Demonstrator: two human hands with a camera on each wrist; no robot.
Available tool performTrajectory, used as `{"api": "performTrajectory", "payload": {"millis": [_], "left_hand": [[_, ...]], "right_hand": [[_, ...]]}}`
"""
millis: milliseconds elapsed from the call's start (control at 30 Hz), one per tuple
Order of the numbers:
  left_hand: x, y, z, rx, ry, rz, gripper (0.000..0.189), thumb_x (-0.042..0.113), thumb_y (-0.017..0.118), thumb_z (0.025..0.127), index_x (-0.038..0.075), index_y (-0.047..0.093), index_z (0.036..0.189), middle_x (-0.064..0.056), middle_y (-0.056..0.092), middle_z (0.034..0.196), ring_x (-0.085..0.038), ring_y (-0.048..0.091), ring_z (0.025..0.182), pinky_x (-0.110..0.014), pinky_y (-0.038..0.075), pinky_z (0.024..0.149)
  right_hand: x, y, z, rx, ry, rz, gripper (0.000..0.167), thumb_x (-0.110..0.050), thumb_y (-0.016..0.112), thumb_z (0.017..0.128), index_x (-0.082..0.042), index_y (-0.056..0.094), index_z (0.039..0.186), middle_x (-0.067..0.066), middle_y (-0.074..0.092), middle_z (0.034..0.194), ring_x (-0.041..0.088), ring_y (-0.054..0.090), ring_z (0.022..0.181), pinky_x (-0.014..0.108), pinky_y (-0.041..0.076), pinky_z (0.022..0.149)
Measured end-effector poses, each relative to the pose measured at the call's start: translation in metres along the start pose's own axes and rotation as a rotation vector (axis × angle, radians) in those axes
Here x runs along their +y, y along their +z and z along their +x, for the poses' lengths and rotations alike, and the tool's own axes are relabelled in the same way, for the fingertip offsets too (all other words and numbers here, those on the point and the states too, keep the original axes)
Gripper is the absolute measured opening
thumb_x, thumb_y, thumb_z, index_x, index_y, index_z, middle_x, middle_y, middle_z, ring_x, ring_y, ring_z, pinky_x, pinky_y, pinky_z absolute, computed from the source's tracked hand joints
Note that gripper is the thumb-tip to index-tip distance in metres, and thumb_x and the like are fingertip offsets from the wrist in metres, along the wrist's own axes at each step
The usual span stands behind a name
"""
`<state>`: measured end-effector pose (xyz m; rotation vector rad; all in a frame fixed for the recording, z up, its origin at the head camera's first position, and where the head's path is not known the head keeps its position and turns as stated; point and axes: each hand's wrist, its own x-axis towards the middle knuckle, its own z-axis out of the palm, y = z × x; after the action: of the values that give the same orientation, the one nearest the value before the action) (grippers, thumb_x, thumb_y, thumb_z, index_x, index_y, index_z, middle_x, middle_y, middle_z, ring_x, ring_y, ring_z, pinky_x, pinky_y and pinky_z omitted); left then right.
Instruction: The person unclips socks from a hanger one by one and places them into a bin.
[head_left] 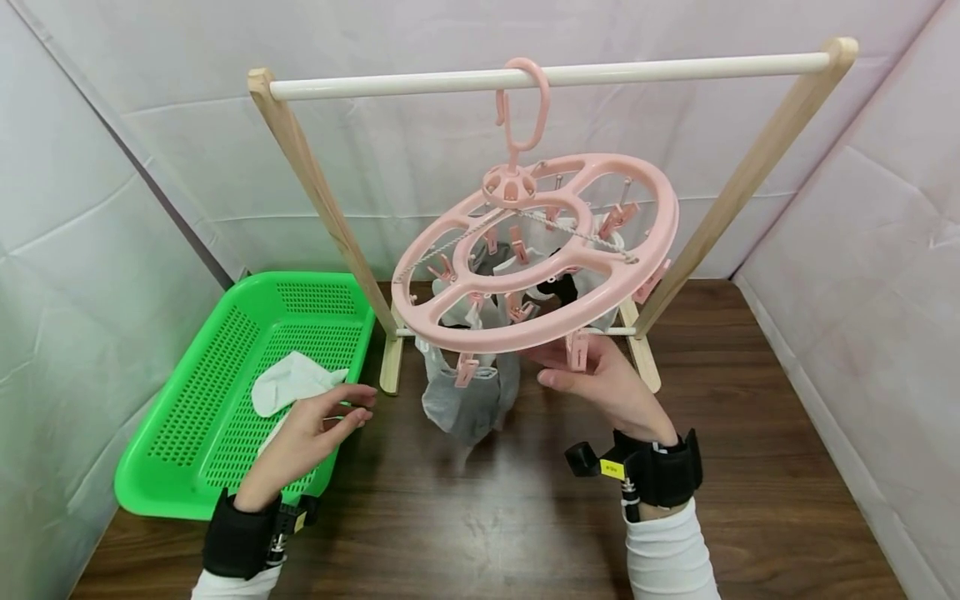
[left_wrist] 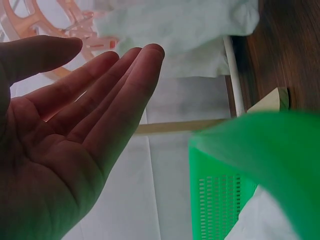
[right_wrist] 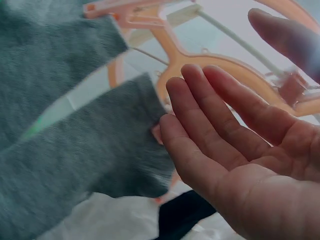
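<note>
A pink round clip hanger (head_left: 517, 337) hangs tilted, with grey and white pieces of clothing pinched in its pegs. A grey garment that looks like a sock (head_left: 465, 408) dangles at the front. My right hand (head_left: 603, 387) is under the hanger's front right rim, behind a pink peg (head_left: 577, 350). In the right wrist view its fingers are straight, holding nothing, near grey fabric (right_wrist: 115, 135). Over the right rim of the green basket (head_left: 168, 500) is my left hand (head_left: 307, 437), fingers extended and nothing held. White cloth (head_left: 292, 383) lies inside the basket, partly hidden by that hand.
The hanger's hook (head_left: 542, 108) sits over a white rod (head_left: 390, 83), held up by wooden legs (head_left: 750, 187). Dark wooden tabletop (head_left: 772, 467) spreads below. Pale fabric walls (head_left: 885, 250) enclose the back and sides.
</note>
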<state>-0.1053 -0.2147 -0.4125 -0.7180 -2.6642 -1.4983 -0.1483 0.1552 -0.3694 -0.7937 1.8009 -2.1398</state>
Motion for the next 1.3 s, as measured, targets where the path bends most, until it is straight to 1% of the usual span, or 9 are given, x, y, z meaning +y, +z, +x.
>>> {"api": "performTrajectory", "payload": {"millis": [133, 367, 500, 700, 833, 933, 1100, 1233, 1300], "left_hand": [[0.001, 0.004, 0.001, -0.019, 0.011, -0.004, 0.028, -0.007, 0.059, 0.093, -0.003, 0.060, 0.121, -0.015, 0.065, 0.110, -0.032, 0.065, 0.095, -0.032, 0.054, 0.078], [0.002, 0.015, 0.001, -0.103, 0.000, -0.047, 0.039, -0.003, 0.066, 0.089, -0.002, 0.057, 0.126, -0.018, 0.062, 0.120, -0.027, 0.065, 0.099, -0.035, 0.053, 0.082], [0.002, 0.019, -0.001, -0.133, -0.013, -0.050, 0.040, 0.003, 0.068, 0.090, -0.002, 0.056, 0.128, -0.018, 0.060, 0.122, -0.028, 0.064, 0.103, -0.038, 0.051, 0.086], [0.000, 0.027, 0.000, -0.154, -0.003, -0.045, 0.040, 0.003, 0.069, 0.089, -0.002, 0.056, 0.127, -0.017, 0.061, 0.122, -0.029, 0.063, 0.106, -0.037, 0.051, 0.087], [-0.002, 0.032, 0.000, -0.172, 0.005, -0.049, 0.039, 0.005, 0.068, 0.090, -0.001, 0.056, 0.127, -0.015, 0.061, 0.122, -0.029, 0.061, 0.108, -0.036, 0.050, 0.088], [-0.003, 0.035, -0.001, -0.183, 0.004, -0.059, 0.039, 0.007, 0.068, 0.091, -0.001, 0.056, 0.127, -0.016, 0.061, 0.123, -0.029, 0.061, 0.109, -0.036, 0.050, 0.088], [-0.004, 0.037, 0.000, -0.180, 0.001, -0.063, 0.039, 0.006, 0.068, 0.090, 0.000, 0.056, 0.127, -0.015, 0.062, 0.122, -0.030, 0.061, 0.110, -0.037, 0.050, 0.089], [-0.006, 0.038, 0.001, -0.167, -0.001, -0.042, 0.037, 0.007, 0.069, 0.090, 0.000, 0.057, 0.125, -0.014, 0.062, 0.120, -0.032, 0.060, 0.110, -0.038, 0.049, 0.091], [-0.008, 0.038, 0.001, -0.162, 0.010, -0.036, 0.036, 0.008, 0.068, 0.091, 0.000, 0.058, 0.125, -0.015, 0.062, 0.119, -0.032, 0.060, 0.110, -0.038, 0.049, 0.091]], "right_hand": [[0.005, 0.009, 0.005, -0.068, 0.027, 0.020, 0.048, 0.003, 0.066, 0.089, -0.009, 0.055, 0.134, 0.014, 0.060, 0.128, 0.030, 0.051, 0.124, 0.041, 0.040, 0.101], [0.011, 0.020, 0.011, -0.162, 0.011, -0.016, 0.047, -0.001, 0.067, 0.090, -0.010, 0.055, 0.135, 0.015, 0.056, 0.134, 0.029, 0.046, 0.129, 0.038, 0.039, 0.102], [0.011, 0.026, 0.013, -0.155, -0.007, -0.027, 0.053, -0.003, 0.069, 0.089, -0.008, 0.049, 0.139, 0.016, 0.052, 0.138, 0.031, 0.043, 0.131, 0.042, 0.035, 0.105], [0.011, 0.034, 0.018, -0.099, 0.049, -0.050, 0.069, -0.005, 0.074, 0.086, -0.001, 0.037, 0.145, 0.016, 0.041, 0.147, 0.025, 0.037, 0.136, 0.055, 0.026, 0.106], [0.012, 0.039, 0.023, -0.087, 0.069, -0.095, 0.077, -0.006, 0.073, 0.087, -0.001, 0.030, 0.150, 0.012, 0.036, 0.151, 0.020, 0.033, 0.138, 0.051, 0.025, 0.109], [0.013, 0.044, 0.030, -0.107, 0.056, -0.106, 0.074, -0.005, 0.072, 0.087, -0.003, 0.032, 0.150, 0.009, 0.038, 0.150, 0.018, 0.031, 0.139, 0.048, 0.023, 0.111], [0.012, 0.049, 0.042, -0.161, 0.045, -0.140, 0.070, -0.017, 0.070, 0.091, -0.011, 0.034, 0.151, 0.000, 0.031, 0.154, 0.012, 0.020, 0.143, 0.047, 0.019, 0.112], [0.010, 0.053, 0.050, -0.186, 0.054, -0.128, 0.070, -0.030, 0.072, 0.089, -0.015, 0.039, 0.149, 0.003, 0.046, 0.143, 0.019, 0.035, 0.135, 0.047, 0.027, 0.108], [0.010, 0.054, 0.053, -0.202, 0.083, -0.098, 0.073, -0.035, 0.072, 0.088, -0.017, 0.038, 0.150, 0.003, 0.047, 0.142, 0.018, 0.035, 0.135, 0.046, 0.028, 0.107]]}}
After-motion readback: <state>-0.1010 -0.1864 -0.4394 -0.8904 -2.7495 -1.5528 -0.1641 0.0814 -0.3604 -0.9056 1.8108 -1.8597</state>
